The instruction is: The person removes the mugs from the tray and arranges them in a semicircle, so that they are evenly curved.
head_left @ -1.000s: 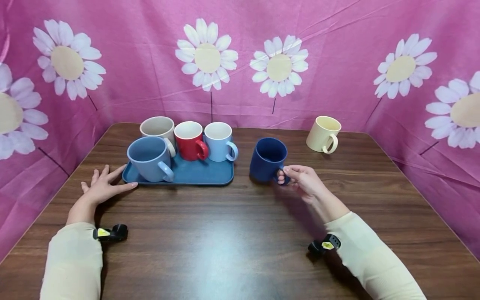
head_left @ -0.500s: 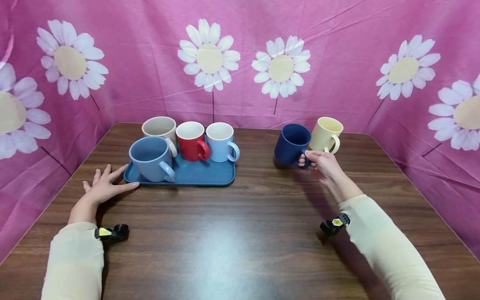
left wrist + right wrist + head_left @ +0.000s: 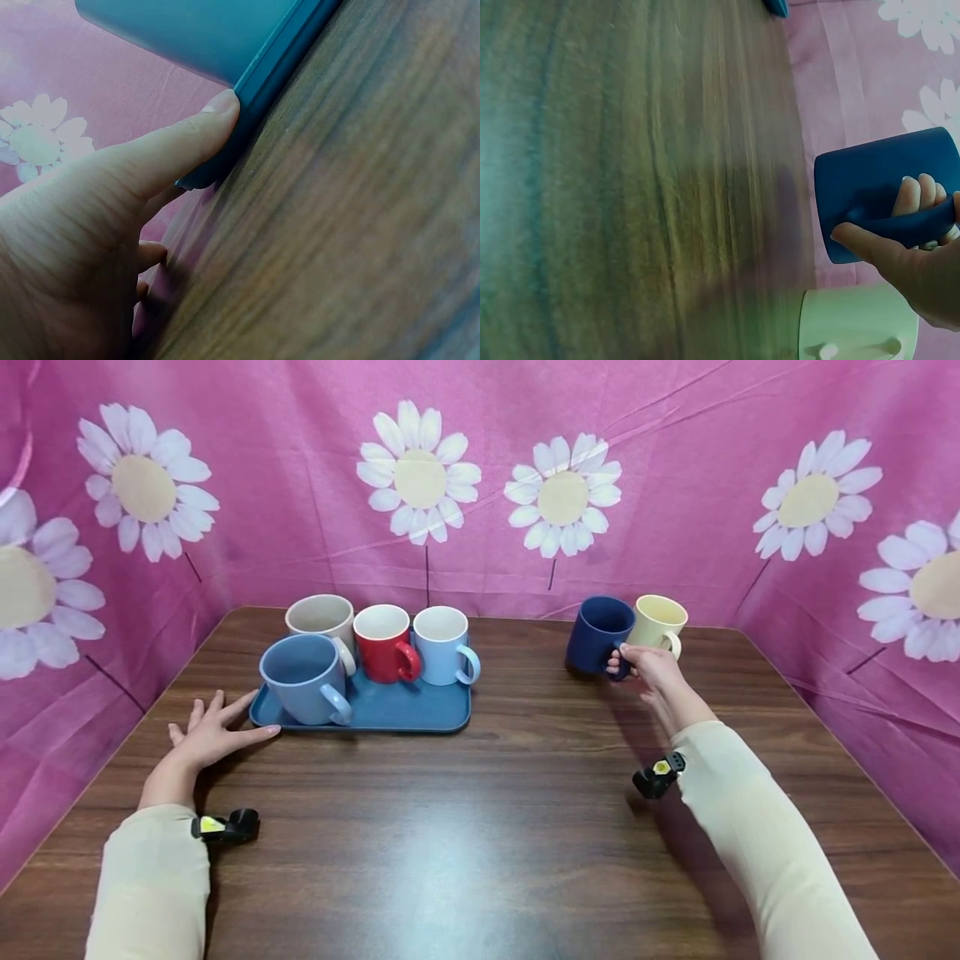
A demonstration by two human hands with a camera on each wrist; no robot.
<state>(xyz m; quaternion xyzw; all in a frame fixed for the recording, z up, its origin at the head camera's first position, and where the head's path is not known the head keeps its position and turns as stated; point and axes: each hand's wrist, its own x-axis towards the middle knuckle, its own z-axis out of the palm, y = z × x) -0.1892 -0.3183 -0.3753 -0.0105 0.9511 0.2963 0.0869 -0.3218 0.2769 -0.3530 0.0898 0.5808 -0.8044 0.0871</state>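
Note:
My right hand grips the handle of a dark blue mug, with fingers through the handle and the thumb along it in the right wrist view. I cannot tell whether its base touches the table. Just right of it stands a pale yellow mug, partly hidden behind the dark blue one and my hand. On the left, my left hand lies with spread fingers at the left end of a blue tray. Its thumb touches the tray's near corner in the left wrist view.
A large grey-blue mug stands on the tray's left part. Along the back are a beige mug, a red mug and a light blue mug. A pink flowered cloth hangs behind the wooden table.
The right hand has carried the dark blue mug rightward and back, from near the tray to the yellow mug's left side. The left hand and the tray stay in place.

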